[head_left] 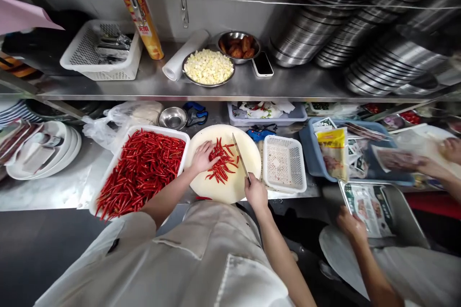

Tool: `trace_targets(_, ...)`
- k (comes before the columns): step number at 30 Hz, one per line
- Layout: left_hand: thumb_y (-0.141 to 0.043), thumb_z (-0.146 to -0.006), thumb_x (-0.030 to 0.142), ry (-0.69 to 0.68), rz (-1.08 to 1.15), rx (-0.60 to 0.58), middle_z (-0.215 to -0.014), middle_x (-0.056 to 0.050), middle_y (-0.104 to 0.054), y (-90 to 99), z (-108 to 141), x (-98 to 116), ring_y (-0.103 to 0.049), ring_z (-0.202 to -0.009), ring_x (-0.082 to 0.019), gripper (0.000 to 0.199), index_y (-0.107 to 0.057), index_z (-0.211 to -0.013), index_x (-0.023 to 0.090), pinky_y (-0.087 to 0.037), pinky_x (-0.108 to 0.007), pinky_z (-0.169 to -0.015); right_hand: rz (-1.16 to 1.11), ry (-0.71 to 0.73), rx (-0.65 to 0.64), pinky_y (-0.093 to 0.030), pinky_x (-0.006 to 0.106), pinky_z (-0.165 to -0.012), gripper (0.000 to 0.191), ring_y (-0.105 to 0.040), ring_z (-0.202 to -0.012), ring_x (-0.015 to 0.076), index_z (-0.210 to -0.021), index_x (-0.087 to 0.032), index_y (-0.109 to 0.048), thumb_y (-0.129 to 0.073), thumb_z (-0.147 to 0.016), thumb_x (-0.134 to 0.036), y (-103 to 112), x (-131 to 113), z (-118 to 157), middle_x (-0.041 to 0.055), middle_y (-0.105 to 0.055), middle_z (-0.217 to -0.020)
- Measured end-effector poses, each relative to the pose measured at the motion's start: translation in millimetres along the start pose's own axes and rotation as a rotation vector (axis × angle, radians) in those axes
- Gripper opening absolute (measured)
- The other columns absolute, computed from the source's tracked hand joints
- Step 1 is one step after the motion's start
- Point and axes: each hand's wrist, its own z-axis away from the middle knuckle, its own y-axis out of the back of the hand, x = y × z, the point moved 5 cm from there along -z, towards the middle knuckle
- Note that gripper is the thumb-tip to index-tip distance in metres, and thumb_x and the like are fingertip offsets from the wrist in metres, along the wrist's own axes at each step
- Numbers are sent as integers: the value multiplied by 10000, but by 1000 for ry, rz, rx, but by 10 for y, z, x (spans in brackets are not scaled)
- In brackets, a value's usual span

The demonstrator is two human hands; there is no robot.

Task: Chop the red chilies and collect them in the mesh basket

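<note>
Red chilies (pixel 224 165) lie in a loose pile on a round, pale cutting board (pixel 205 192). My left hand (pixel 203 157) rests on the left edge of the pile, palm down with its fingers spread. A knife (pixel 240 156) is in my right hand (pixel 256 192), its fingers wrapped round the handle at the right side of the board. The blade points away from me, just right of the chilies. Left of the board stands a white basket (pixel 186 140) heaped with more red chilies. On the right is a white perforated basket (pixel 285 164) with small bits in it.
A steel shelf (pixel 162 89) above the counter holds chopped pale food (pixel 209 67), a phone (pixel 262 64) and stacked steel bowls (pixel 306 33). Plates (pixel 65 153) stand far left. At right, people's hands hold packages and a metal tray (pixel 406 216) near a blue bin (pixel 309 148).
</note>
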Motion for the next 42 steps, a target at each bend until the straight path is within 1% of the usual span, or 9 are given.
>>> trace_targets(4, -491, -1098, 442, -132, 175, -13, -1680, -124, -478, 111, -15, -22, -420, -1571, -281, 581, -458, -1634, 221, -331, -492, -1340, -26, 36, -22, -316, 303, -663, 293, -602, -716, 210, -1215, -232, -726, -496, -1083, -357, -2, 87, 128, 88, -746, -942)
trace_targets(11, -589, -1049, 331, -13, 323, 200, -1286, -80, -695, 655, 474, -506, -657, -1236, -225, 243, -692, -1248, 237, -569, -405, -1097, -85, -38, 31, -422, 325, -693, 467, -714, -802, 290, -1254, -197, -730, -451, -1057, -515, -24, 669, 477, 119, -789, -945)
trace_targets(17, -636, -1019, 295, 30, 337, 157, -1123, -52, -710, 669, 934, -284, -690, -1037, -192, 151, -703, -1145, 242, -592, -331, -942, -7, -12, -79, -400, 317, -671, 395, -713, -807, 287, -1260, -221, -687, -449, -1066, -469, 70, 647, 339, 108, -776, -923)
trace_targets(21, -631, -1009, 324, 228, 406, 159, -972, -30, -715, 397, 1593, -132, -689, -877, -175, 116, -688, -1026, 225, -582, -311, -840, 61, 90, -246, -349, 305, -662, 257, -685, -786, 261, -1175, -226, -636, -464, -1080, -391, 175, 421, 68, 77, -742, -865)
trace_targets(25, -623, -993, 350, 536, 515, 114, -835, 1, -720, -231, 2292, -150, -681, -747, -171, 145, -680, -996, 217, -570, -298, -748, 176, 151, -356, -308, 300, -650, 209, -663, -761, 241, -1195, -215, -587, -440, -1095, -325, 188, 290, -113, 74, -728, -855)
trace_targets(27, -649, -968, 319, 581, 459, 75, -859, -6, -734, -534, 2458, -195, -685, -758, -181, 129, -710, -1027, 222, -579, -316, -777, 191, 190, -400, -310, 300, -655, 205, -669, -773, 241, -1210, -213, -576, -442, -1097, -320, 177, 287, -180, 71, -724, -845)
trace_targets(30, -686, -951, 269, 416, 341, 10, -1107, -59, -756, -856, 2452, -245, -714, -999, -225, 237, -750, -1178, 249, -588, -364, -954, 182, 239, -432, -332, 306, -675, 221, -683, -796, 249, -1212, -201, -579, -435, -1100, -324, 180, 349, -293, 82, -732, -854)
trace_targets(33, -654, -1007, 285, 284, 248, -3, -1265, -87, -721, -1023, 2383, -303, -689, -1167, -245, 292, -745, -1283, 267, -576, -388, -1053, 139, 274, -457, -365, 307, -697, 239, -689, -803, 248, -1208, -191, -602, -447, -1093, -333, 191, 441, -400, 87, -747, -865)
trace_targets(42, -535, -1101, 390, 276, -130, -43, -1260, -106, -702, -984, 2348, -237, -671, -1137, -276, 315, -777, -1271, 283, -575, -420, -1047, -48, 225, -478, -422, 300, -716, 236, -684, -743, 230, -1207, -214, -644, -506, -1048, -321, 152, 625, -510, 37, -725, -769)
